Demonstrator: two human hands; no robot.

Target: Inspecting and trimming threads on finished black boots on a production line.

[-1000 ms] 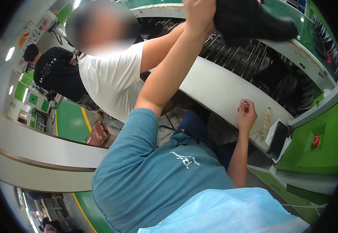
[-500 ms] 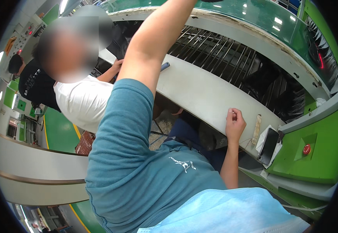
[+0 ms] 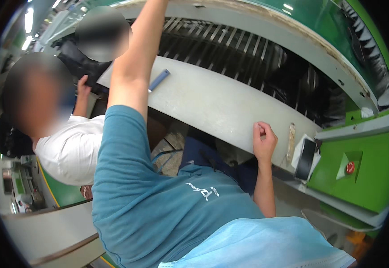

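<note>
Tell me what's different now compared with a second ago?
A second ago the raised left arm ended in a hand gripping a black item at the top of the picture; now that hand and the item are beyond the top edge, so whether it still grips is unknown. The view has shifted, showing more of the pale curved panel. The right hand stays closed on the panel's edge; the blue tube lies there.

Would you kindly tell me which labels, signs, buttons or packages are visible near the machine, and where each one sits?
Red round button: in a recessed square on the green machine panel, far right.
Dark roll on white wrapping: at the ledge's right end, left of the panel.
Blue cylindrical tube: lying on the pale curved ledge.
No screen or sign shows clearly.
Right hand: resting closed on the ledge.
</note>
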